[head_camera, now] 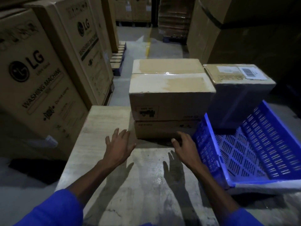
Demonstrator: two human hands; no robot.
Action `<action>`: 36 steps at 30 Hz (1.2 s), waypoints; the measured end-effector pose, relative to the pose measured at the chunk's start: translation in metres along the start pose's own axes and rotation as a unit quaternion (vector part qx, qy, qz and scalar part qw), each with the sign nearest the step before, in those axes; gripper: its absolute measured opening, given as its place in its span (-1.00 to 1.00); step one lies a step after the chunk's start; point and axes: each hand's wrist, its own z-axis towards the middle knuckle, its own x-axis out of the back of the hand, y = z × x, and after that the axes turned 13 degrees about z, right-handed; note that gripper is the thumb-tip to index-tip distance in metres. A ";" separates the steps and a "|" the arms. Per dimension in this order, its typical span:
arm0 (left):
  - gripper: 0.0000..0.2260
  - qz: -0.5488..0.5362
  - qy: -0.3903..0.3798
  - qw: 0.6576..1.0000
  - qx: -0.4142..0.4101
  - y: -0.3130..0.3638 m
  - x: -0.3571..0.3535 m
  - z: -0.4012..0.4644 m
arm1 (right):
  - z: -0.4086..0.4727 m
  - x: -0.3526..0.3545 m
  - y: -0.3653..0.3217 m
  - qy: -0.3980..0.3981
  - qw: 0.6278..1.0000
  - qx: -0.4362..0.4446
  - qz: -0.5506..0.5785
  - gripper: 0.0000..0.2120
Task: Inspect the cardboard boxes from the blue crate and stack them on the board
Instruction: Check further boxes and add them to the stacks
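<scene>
Boxes [169,95] on board [105,128], crate [211,152] right.

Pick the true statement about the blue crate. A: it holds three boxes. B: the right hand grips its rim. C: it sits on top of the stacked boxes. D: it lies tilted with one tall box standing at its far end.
D: the blue crate lies tilted, and one tall box stands at its far end, while the right hand hovers open beside it.

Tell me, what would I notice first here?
Probably the bright blue crate, tipped up on the right. Next, two cardboard boxes stacked on the pale board in the middle, with both empty hands, left and right, spread in front of them.
</scene>
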 end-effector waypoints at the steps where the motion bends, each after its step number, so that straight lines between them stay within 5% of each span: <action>1: -0.40 0.013 0.011 1.000 -0.004 -0.004 -0.001 -0.008 | -0.003 -0.008 -0.001 -0.010 1.000 0.004 0.007 -0.58; 15: -0.37 0.043 0.039 0.991 0.117 -0.152 0.005 -0.126 | -0.054 -0.147 -0.075 -0.149 0.985 0.082 -0.025 -0.54; 22: -0.43 -0.012 0.043 0.975 0.217 -0.278 -0.008 -0.243 | -0.121 -0.281 -0.153 -0.239 0.959 0.142 -0.044 -0.59; 28: -0.44 -0.086 -0.005 0.929 0.359 -0.377 -0.040 -0.358 | -0.196 -0.408 -0.201 -0.370 0.905 0.194 -0.083 -0.58; 36: -0.48 -0.162 -0.028 0.827 0.537 -0.460 -0.069 -0.483 | -0.262 -0.540 -0.244 -0.510 0.820 0.230 -0.124 -0.59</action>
